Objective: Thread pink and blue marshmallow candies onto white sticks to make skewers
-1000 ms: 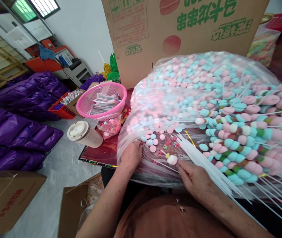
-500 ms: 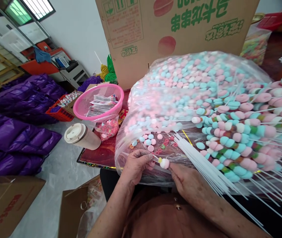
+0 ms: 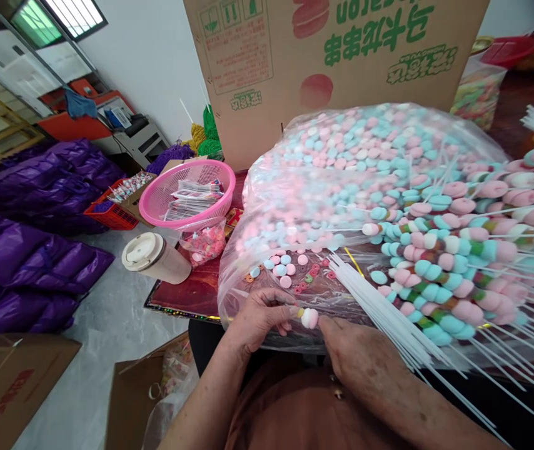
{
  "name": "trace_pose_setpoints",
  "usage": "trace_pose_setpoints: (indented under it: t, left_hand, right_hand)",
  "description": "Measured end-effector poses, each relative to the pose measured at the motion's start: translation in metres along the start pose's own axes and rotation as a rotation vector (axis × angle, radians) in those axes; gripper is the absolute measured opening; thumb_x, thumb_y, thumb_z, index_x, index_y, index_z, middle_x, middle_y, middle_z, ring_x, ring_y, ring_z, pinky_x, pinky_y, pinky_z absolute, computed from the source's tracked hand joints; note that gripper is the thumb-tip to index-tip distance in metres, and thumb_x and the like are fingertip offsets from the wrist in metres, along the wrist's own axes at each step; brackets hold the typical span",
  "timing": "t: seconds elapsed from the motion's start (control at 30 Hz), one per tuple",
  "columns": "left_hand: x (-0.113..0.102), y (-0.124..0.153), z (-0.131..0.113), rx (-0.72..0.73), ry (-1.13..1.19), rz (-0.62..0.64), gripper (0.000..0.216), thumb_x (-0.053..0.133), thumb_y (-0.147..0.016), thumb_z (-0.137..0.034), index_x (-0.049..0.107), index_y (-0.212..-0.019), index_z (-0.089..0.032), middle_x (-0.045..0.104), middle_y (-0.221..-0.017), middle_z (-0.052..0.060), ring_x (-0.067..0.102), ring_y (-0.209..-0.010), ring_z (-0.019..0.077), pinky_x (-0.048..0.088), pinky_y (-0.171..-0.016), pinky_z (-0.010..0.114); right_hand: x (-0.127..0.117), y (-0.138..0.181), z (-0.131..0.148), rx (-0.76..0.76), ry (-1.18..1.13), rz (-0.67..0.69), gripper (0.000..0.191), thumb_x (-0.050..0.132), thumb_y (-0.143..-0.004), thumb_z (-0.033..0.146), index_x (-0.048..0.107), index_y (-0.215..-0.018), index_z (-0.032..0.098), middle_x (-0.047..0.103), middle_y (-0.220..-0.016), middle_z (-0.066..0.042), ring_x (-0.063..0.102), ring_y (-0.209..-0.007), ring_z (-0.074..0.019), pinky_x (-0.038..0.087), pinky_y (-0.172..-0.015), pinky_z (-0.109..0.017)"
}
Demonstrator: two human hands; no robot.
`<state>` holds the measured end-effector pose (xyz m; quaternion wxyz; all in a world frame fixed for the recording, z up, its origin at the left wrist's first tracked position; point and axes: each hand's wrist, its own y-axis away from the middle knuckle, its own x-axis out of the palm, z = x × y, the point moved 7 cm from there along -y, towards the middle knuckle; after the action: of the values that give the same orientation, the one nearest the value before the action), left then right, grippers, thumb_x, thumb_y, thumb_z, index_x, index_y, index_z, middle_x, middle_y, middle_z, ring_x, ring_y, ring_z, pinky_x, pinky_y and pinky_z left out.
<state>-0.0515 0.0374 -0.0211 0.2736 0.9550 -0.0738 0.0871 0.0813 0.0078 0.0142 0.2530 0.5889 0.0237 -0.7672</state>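
You have a small candy stack point(image 3: 310, 318), a yellow piece against a pink-and-white marshmallow, between your two hands, just above the near edge of the counter point(image 3: 194, 295). Your left hand point(image 3: 258, 320) has its thumb and forefinger pinched together at the yellow end, likely to steady it; your right hand point(image 3: 363, 351) has its fingers curled closed at the pink end, probably gripping a stick they hide from view. Loose marshmallows point(image 3: 285, 282) and red rings point(image 3: 314, 270) lie just beyond, seemingly for easy picking. White sticks point(image 3: 382, 307) fan past your right hand, ends toward you, presumably for reach. Loaded skewers point(image 3: 464, 250) pile farther right, bare ends outward, perhaps to spare the candy. A clear plastic bag point(image 3: 234, 284) of marshmallows bulges behind; the pink basket point(image 3: 147, 203) and lidded cup point(image 3: 168, 265) stand off left.
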Motion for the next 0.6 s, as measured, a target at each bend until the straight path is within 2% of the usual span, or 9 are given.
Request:
trace_pose_setpoints:
  t: [0.1,0.17,0.27,0.33,0.4,0.47,0.53,0.6]
  left_hand:
    - [0.009,0.002,0.003,0.011,0.001,0.026,0.035,0.076,-0.056,-0.030,0.061,-0.082,-0.013,0.057,-0.050,-0.003,0.051,-0.040,0.0074,0.041,-0.038,0.017]
    - [0.007,-0.001,0.000,0.044,0.027,0.003,0.047,0.076,-0.056,-0.031,0.057,-0.096,-0.015,0.056,-0.054,-0.004,0.051,-0.041,0.0079,0.039,-0.038,0.017]
    - [-0.016,-0.009,-0.016,0.207,-0.079,-0.209,0.042,0.067,-0.065,-0.038,0.055,-0.099,-0.017,0.056,-0.061,-0.003,0.049,-0.044,0.0080,0.036,-0.040,0.018]
    - [-0.026,-0.014,-0.030,0.334,-0.367,-0.339,0.027,0.062,-0.070,-0.037,0.060,-0.087,-0.016,0.058,-0.065,0.000,0.051,-0.052,0.0102,0.039,-0.048,0.022]
    - [-0.023,-0.020,-0.035,0.407,-0.740,-0.381,0.016,0.059,-0.071,-0.032,0.062,-0.075,-0.016,0.060,-0.070,0.003,0.054,-0.063,0.0141,0.042,-0.059,0.026]
    - [-0.014,-0.024,-0.032,0.444,-0.997,-0.403,0.009,0.057,-0.070,-0.025,0.061,-0.071,-0.017,0.060,-0.076,0.004,0.055,-0.070,0.0172,0.042,-0.065,0.029]
    - [-0.012,-0.022,-0.026,0.469,-1.044,-0.450,0.007,0.054,-0.069,-0.018,0.060,-0.072,-0.017,0.061,-0.078,0.004,0.055,-0.073,0.0175,0.042,-0.067,0.029]
    - [-0.019,-0.016,-0.019,0.442,-0.919,-0.502,0.005,0.055,-0.066,-0.015,0.058,-0.069,-0.018,0.061,-0.071,0.001,0.056,-0.069,0.0156,0.043,-0.064,0.027]
  right_hand:
    - [0.000,-0.005,-0.001,0.022,-0.027,-0.086,0.029,0.038,-0.078,0.005,0.061,-0.090,0.017,0.067,-0.075,-0.006,0.062,-0.063,-0.0187,0.035,-0.051,-0.025]
    - [0.003,-0.011,-0.003,-0.026,-0.143,-0.161,0.028,0.036,-0.080,0.007,0.062,-0.085,0.016,0.066,-0.071,-0.006,0.061,-0.060,-0.0169,0.036,-0.052,-0.025]
    - [0.000,-0.019,-0.016,-0.072,-0.395,-0.315,0.027,0.034,-0.086,0.017,0.060,-0.079,0.016,0.065,-0.069,-0.003,0.058,-0.062,-0.0146,0.040,-0.057,-0.023]
    - [-0.005,-0.028,-0.022,-0.053,-0.448,-0.383,0.027,0.035,-0.088,0.023,0.060,-0.081,0.016,0.064,-0.071,-0.003,0.057,-0.065,-0.0140,0.040,-0.060,-0.023]
    - [-0.011,-0.045,-0.018,-0.048,-0.357,-0.357,0.027,0.035,-0.089,0.024,0.060,-0.082,0.016,0.064,-0.075,-0.004,0.056,-0.069,-0.0142,0.039,-0.063,-0.023]
    - [-0.015,-0.068,-0.006,-0.060,-0.231,-0.275,0.028,0.033,-0.089,0.022,0.059,-0.084,0.015,0.065,-0.080,-0.006,0.057,-0.073,-0.0149,0.038,-0.065,-0.024]
    - [-0.018,-0.094,0.005,-0.077,-0.176,-0.217,0.025,0.036,-0.088,0.023,0.060,-0.089,0.015,0.065,-0.084,-0.007,0.057,-0.078,-0.0164,0.037,-0.067,-0.025]
    - [-0.015,-0.114,0.011,-0.100,-0.171,-0.168,0.020,0.043,-0.085,0.023,0.060,-0.093,0.016,0.066,-0.086,-0.008,0.058,-0.080,-0.0182,0.037,-0.068,-0.026]
